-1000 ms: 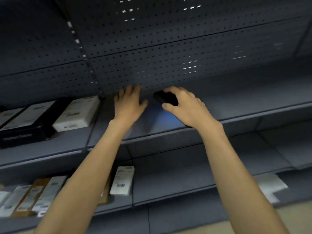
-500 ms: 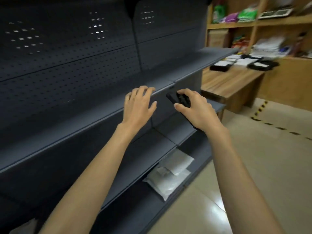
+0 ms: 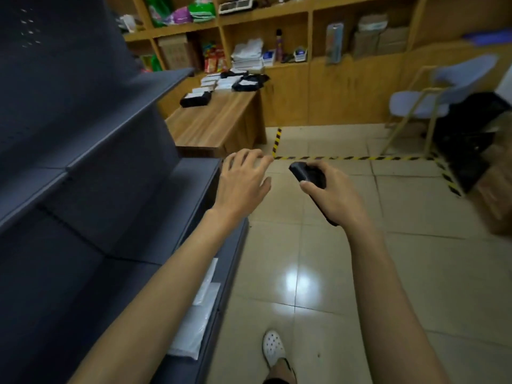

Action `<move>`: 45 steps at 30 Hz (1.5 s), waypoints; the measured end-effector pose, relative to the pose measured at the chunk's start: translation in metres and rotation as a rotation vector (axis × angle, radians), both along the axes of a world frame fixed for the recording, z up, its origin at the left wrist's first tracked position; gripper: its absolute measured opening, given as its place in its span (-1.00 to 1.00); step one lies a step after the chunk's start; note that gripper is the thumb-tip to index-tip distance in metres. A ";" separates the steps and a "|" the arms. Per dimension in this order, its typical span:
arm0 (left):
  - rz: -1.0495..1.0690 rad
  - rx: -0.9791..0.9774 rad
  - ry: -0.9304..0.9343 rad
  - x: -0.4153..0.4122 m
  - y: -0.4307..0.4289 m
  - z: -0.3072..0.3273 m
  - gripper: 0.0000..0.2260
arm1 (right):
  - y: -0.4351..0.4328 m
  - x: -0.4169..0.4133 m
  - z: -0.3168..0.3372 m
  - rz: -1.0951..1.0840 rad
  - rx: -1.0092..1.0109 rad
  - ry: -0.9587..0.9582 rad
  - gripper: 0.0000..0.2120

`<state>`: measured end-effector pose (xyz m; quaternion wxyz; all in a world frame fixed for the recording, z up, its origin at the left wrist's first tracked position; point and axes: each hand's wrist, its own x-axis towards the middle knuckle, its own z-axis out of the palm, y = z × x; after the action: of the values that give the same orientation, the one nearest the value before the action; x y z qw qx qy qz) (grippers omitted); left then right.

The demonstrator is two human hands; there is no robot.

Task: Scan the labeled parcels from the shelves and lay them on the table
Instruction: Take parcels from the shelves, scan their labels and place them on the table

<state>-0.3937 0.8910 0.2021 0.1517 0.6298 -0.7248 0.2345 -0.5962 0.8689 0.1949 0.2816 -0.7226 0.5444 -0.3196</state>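
My right hand (image 3: 333,194) grips a black handheld scanner (image 3: 307,174) in mid-air over the tiled floor. Beside it, my left hand (image 3: 242,180) hovers with spread, relaxed fingers and holds nothing, just off the end of the dark grey shelves (image 3: 91,173). A white plastic-wrapped parcel (image 3: 194,325) lies on the lowest shelf under my left forearm. On the wooden table (image 3: 213,123) ahead lie several white and black parcels (image 3: 221,84).
Wooden wall shelving (image 3: 277,37) with boxes and bags stands behind the table. Yellow-black tape (image 3: 349,157) marks the floor. A pale chair (image 3: 432,98) and a black crate (image 3: 471,139) sit at the right. My white shoe (image 3: 273,347) is below.
The view has swung right, from facing the shelves to the room, table and floor. Both hands came away from the shelf, the right one still holding the scanner.
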 end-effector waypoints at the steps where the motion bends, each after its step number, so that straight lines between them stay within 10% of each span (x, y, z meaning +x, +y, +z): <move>1: -0.022 0.011 0.002 -0.005 -0.016 -0.007 -0.62 | -0.009 -0.005 -0.005 -0.020 0.010 0.006 -0.54; 20: -0.167 0.240 0.088 0.105 -0.359 -0.061 -0.62 | -0.324 0.119 -0.030 -0.068 0.112 0.101 -0.55; 45: -0.071 0.354 0.006 0.092 -0.855 -0.083 -0.67 | -0.839 0.081 -0.048 -0.076 0.159 0.083 -0.57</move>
<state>-0.3022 0.0358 0.1191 0.0487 0.6213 -0.7762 0.0957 -0.5156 0.0299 0.1467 0.3028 -0.6894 0.6064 -0.2556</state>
